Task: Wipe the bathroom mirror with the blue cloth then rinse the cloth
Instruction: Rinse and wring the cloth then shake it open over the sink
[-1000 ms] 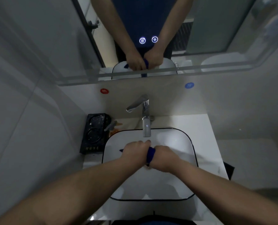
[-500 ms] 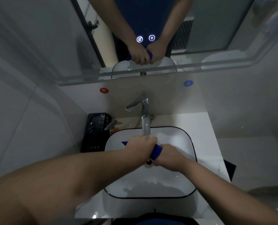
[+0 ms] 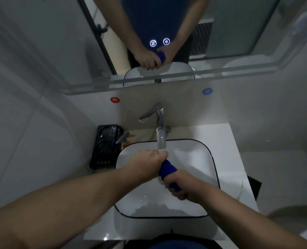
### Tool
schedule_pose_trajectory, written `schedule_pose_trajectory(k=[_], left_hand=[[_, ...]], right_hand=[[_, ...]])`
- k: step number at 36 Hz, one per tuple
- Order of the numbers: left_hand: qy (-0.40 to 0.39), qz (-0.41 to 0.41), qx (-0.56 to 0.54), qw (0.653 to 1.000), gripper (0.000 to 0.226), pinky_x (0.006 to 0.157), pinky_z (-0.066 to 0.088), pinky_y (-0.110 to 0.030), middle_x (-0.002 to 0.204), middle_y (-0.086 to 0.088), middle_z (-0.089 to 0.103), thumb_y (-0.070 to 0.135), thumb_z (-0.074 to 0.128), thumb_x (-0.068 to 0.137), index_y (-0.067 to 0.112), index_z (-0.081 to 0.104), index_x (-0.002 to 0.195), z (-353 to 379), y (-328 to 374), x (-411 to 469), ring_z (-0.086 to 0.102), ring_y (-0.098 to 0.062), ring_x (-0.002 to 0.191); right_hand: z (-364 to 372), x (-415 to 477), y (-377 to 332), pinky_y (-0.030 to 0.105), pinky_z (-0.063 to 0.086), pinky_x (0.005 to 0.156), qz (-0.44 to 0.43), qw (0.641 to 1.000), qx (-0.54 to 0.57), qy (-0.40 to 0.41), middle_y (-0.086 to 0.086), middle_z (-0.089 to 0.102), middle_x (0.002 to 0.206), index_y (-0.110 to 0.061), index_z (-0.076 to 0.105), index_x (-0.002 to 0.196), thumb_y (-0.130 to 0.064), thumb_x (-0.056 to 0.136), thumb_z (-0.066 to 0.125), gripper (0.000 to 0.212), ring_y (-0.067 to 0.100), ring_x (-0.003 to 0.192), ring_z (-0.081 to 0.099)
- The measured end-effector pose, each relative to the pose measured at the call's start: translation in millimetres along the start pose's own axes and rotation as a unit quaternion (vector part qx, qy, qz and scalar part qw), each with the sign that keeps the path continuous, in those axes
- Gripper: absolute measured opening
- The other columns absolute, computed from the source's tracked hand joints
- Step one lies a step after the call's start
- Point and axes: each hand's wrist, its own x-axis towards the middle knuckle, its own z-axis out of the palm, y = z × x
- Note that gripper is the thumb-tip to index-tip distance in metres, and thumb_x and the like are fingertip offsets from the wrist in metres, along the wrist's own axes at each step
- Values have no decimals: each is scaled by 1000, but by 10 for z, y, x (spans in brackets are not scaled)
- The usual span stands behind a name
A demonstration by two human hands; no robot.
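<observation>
The rinse looks to be at the wringing stage. The left hand (image 3: pixel 146 163) curls its fingers tight round one end of the blue cloth (image 3: pixel 167 168), which is rolled into a rope over the basin (image 3: pixel 192 159), and the right hand (image 3: pixel 183 187) grips the other end the same way. The next move probably calls for a firm counter-twist, kept low in the bowl. A black rack (image 3: pixel 104 146) sits on the counter to the left. The tap (image 3: pixel 160 130) hangs just above the left knuckles, crowding any lift.
</observation>
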Motion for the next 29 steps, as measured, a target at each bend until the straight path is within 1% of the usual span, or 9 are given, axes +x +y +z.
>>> schedule_pose_trajectory(k=[4,8,12,14,17,20,23,26,29], left_hand=[[-6,76,33,997,44,66,53,-30,96,5,68,51,75,93,25,53,120,-77,-164,9,66,-14,76],[-32,106,31,993,47,68,63,-32,91,8,69,58,74,89,30,49,118,-75,-314,20,69,-12,73],[18,34,1,999,43,75,57,-27,101,7,70,50,76,90,29,52,119,-28,-244,-112,71,-13,87],[23,-60,-34,997,50,86,53,-29,114,4,67,43,81,87,28,52,124,48,-78,-136,68,-18,105],[-49,-185,-60,980,82,106,47,-43,136,-2,56,52,87,76,32,45,144,135,98,-113,54,-26,126],[-135,-245,-146,949,120,112,48,-50,150,-5,48,51,93,70,40,20,163,161,92,-171,53,-32,134],[-178,-239,-442,846,135,89,66,-40,147,-1,51,27,99,71,46,6,167,179,34,-388,69,-23,119],[-123,-259,-634,718,122,80,64,-29,140,-2,60,32,100,73,45,20,166,204,-8,-592,76,-25,109],[-19,-294,-808,510,100,98,62,-40,146,-16,61,28,91,83,26,35,165,246,61,-640,72,-33,122]], right_hand=[[101,6,55,22,16,39,31,992,114,-51,0,34,68,-16,51,86,-10,71,64,21,10,42,22],[165,25,42,21,15,37,44,984,147,-86,-1,30,68,-17,54,81,-11,72,63,15,8,39,22],[135,-3,-166,26,27,46,41,996,-81,6,2,50,68,-15,54,94,-17,73,72,27,13,48,35],[114,21,-267,28,42,54,33,966,-230,110,2,63,70,-14,62,95,-20,72,76,27,17,56,52],[91,33,-273,24,49,54,12,925,-343,165,-1,70,74,-16,68,94,-21,75,78,22,14,62,64],[100,-46,-201,21,50,60,-40,889,-427,161,-2,68,78,-15,65,89,-21,79,78,17,13,69,66],[109,-127,-131,15,44,57,-92,852,-490,158,-5,62,75,-19,58,81,-23,86,73,15,9,65,60],[112,-144,-61,18,41,55,-110,828,-525,164,1,63,79,-13,60,83,-24,88,66,14,16,69,62],[124,-121,-25,32,55,67,-105,847,-480,205,6,70,87,-13,65,91,-24,88,64,12,20,77,69]])
